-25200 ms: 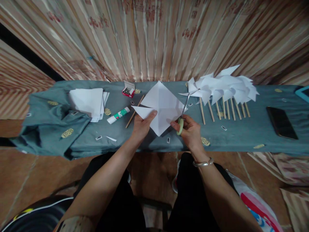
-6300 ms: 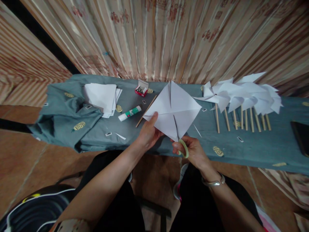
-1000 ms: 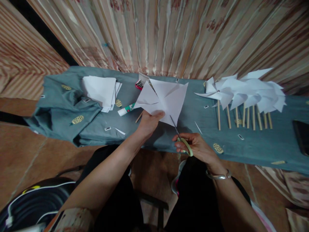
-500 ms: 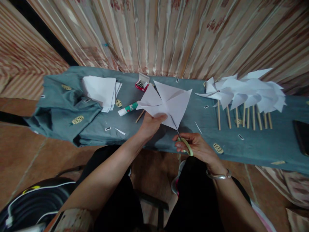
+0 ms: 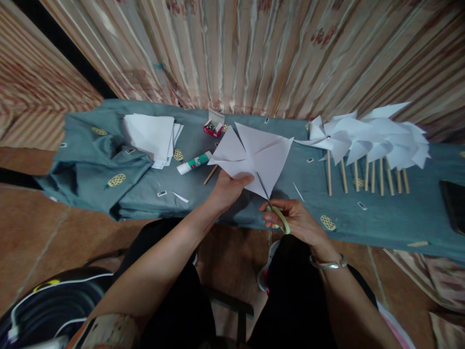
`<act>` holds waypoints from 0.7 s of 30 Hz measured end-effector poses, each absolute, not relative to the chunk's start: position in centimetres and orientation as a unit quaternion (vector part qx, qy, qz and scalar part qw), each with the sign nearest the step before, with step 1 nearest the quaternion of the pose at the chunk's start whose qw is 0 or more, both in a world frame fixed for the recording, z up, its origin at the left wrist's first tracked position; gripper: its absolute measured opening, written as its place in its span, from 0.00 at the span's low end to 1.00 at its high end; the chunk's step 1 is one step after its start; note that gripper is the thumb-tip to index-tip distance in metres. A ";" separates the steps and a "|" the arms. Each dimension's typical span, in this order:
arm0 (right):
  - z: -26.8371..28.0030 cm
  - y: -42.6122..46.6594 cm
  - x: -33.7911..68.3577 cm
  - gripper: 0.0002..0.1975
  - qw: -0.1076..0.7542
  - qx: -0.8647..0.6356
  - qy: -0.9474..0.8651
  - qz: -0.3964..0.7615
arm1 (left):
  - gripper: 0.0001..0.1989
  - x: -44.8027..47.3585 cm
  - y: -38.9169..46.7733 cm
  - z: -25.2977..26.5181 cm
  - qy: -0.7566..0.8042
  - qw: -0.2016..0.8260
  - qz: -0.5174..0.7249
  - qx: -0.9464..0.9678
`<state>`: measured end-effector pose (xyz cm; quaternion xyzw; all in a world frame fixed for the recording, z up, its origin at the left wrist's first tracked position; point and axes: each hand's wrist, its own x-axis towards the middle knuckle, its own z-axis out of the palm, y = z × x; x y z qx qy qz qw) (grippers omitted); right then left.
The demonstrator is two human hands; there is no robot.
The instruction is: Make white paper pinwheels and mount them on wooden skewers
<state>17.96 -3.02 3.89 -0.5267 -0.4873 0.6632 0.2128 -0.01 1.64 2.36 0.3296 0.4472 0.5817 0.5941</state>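
Observation:
A white paper square (image 5: 267,148) with slits running in from its corners is pinched in my left hand (image 5: 232,188), the thumb lying on top of it. My right hand (image 5: 292,218) grips a pair of scissors (image 5: 281,220) by the pale green handles. Their blades lie along the near corner of the paper, pointing toward its middle. A wooden stick (image 5: 210,174) lies partly under the paper. Just left of it is a green and white glue stick (image 5: 194,163). Behind, a small red box (image 5: 213,127) stands open with metal pins in it.
A stack of white paper sheets (image 5: 148,138) lies at the left on the grey-green cloth (image 5: 250,220). At the right several paper pinwheels (image 5: 381,135) on wooden sticks overlap in a row. A dark phone-like object (image 5: 453,206) is at the right edge. Thin paper scraps (image 5: 179,197) lie about.
The paper has shifted slightly to the right and down with my left hand, further onto the scissor blades. My right hand has stayed almost in place.

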 end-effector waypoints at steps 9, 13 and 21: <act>3.6 -3.1 18.0 0.23 0.224 -0.526 -0.489 0.659 | 0.18 0.2 1.5 2.3 0.449 0.600 0.579 0.322; 3.4 -3.0 18.0 0.23 0.228 -0.528 -0.476 0.665 | 0.22 0.2 1.5 2.4 0.441 0.605 0.583 0.316; 3.7 -3.0 17.8 0.24 0.232 -0.532 -0.472 0.663 | 0.16 0.3 1.3 2.2 0.443 0.611 0.572 0.322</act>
